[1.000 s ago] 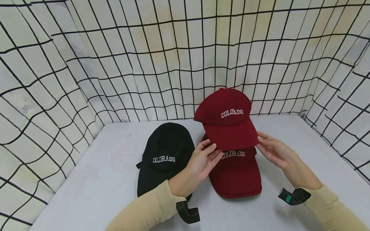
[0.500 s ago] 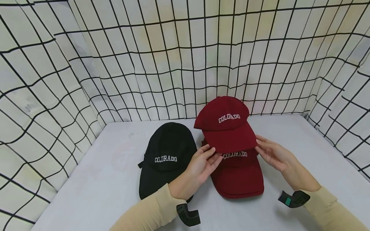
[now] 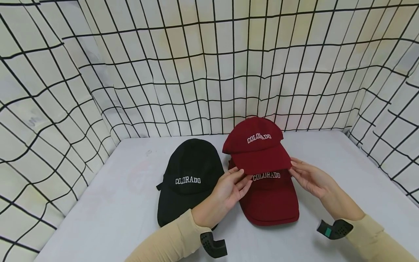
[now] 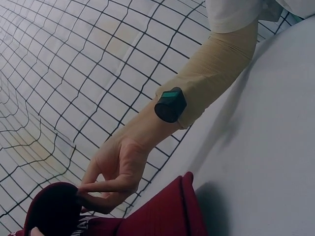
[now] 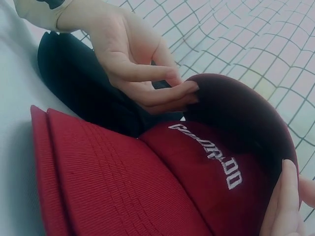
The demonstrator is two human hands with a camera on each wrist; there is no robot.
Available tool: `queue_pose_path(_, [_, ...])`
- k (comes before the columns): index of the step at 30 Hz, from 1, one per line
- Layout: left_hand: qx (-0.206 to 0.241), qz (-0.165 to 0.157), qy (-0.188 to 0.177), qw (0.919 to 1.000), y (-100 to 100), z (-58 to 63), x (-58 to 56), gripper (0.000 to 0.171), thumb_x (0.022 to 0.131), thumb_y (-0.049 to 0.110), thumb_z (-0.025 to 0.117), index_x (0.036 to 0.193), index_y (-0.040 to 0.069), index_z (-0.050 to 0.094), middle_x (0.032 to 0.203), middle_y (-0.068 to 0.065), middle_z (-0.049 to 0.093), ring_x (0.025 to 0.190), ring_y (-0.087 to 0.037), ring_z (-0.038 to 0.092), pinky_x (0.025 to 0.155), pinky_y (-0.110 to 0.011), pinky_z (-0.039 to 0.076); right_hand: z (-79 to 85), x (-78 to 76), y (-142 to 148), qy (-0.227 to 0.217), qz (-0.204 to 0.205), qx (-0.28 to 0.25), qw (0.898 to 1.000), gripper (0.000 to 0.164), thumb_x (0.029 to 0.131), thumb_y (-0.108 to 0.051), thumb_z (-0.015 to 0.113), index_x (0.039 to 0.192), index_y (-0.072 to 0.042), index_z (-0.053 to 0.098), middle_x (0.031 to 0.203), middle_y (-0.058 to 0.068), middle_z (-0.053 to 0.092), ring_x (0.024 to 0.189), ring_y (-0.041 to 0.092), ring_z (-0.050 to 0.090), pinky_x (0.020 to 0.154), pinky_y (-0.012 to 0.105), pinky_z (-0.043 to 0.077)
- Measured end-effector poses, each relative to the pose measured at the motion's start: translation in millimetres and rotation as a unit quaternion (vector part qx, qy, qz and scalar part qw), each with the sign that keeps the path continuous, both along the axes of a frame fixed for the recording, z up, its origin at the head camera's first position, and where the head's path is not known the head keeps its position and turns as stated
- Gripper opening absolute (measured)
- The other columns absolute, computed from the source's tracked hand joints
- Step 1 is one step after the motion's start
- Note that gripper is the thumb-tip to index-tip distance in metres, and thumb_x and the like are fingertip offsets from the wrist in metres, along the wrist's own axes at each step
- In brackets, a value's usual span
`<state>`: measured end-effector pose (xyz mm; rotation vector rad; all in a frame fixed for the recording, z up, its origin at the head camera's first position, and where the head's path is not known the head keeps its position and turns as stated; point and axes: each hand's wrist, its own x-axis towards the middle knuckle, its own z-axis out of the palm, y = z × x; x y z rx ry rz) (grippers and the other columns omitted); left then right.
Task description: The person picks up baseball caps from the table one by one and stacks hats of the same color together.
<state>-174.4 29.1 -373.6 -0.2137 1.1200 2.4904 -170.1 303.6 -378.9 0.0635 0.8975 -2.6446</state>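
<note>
A dark red baseball cap (image 3: 256, 145) with white COLORADO lettering is held tilted, brim toward me. My left hand (image 3: 226, 190) pinches the left edge of its brim, and my right hand (image 3: 312, 178) pinches the right edge. Directly beneath lie more red caps (image 3: 270, 203); in the right wrist view, two stacked brims (image 5: 113, 172) show there. The raised brim's dark underside (image 5: 241, 118) faces that camera, and the lower lettering shows below it. Whether the held cap's back touches the lower ones is hidden.
A black COLORADO cap (image 3: 188, 182) lies left of the red ones, partly behind my left forearm. All sit on a white-covered table (image 3: 114, 203). Black netting (image 3: 209, 65) over pale walls encloses the back and both sides.
The held red cap has come down toward the red caps below, its crown dropping most. Both hands keep their hold on the brim and have sunk slightly.
</note>
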Motion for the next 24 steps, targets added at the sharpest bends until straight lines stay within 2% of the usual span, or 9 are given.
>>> queue_pose_path(8, [0.009,-0.004,-0.01,0.9999,1.1,0.9,0.4,0.023,0.105,0.005,0.053,0.125,0.008,0.042,0.11,-0.007,0.061,0.093,-0.017,0.066,0.083,-0.027,0.056,-0.5,2.8,2.3,0.005,0.007,-0.011,1.0,0.022,0.106,0.001,0.047,0.114,0.0,0.067,0.115,0.016,0.066,0.099,0.02,0.07,0.094,0.027,0.053])
queue_pose_path(12, [0.016,-0.001,-0.029,0.9994,-0.2,0.7,3.3,0.03,0.105,0.006,0.054,0.13,0.008,0.037,0.111,-0.009,0.059,0.091,-0.017,0.066,0.081,-0.026,0.056,-1.6,4.3,4.5,0.011,0.024,-0.015,1.0,0.022,0.107,0.001,0.045,0.117,0.0,0.065,0.116,0.016,0.067,0.101,0.021,0.07,0.095,0.027,0.052])
queue_pose_path(16, [0.019,-0.001,-0.032,0.9993,-2.4,0.0,6.5,0.03,0.105,0.006,0.055,0.128,0.009,0.036,0.109,-0.009,0.059,0.089,-0.017,0.067,0.08,-0.025,0.056,-3.7,5.8,6.5,0.024,0.047,-0.03,0.998,0.023,0.108,0.001,0.042,0.12,0.001,0.062,0.117,0.018,0.066,0.103,0.023,0.07,0.096,0.029,0.052])
queue_pose_path(20, [0.016,-0.015,-0.025,0.9995,-4.5,-1.5,7.9,0.028,0.105,0.007,0.055,0.126,0.009,0.037,0.105,-0.008,0.06,0.089,-0.017,0.068,0.08,-0.026,0.056,-6.4,7.6,9.0,0.041,0.068,-0.04,0.996,0.023,0.109,0.001,0.039,0.121,0.002,0.058,0.116,0.018,0.066,0.103,0.022,0.07,0.096,0.028,0.052])
queue_pose_path(24, [0.005,-0.037,-0.017,0.9991,-7.8,-3.8,8.1,0.022,0.105,0.006,0.053,0.122,0.009,0.039,0.101,-0.007,0.06,0.088,-0.016,0.067,0.081,-0.027,0.056,-7.9,9.6,11.6,0.055,0.092,-0.021,0.994,0.024,0.109,0.002,0.036,0.121,0.0,0.056,0.113,0.015,0.066,0.102,0.019,0.07,0.095,0.027,0.052])
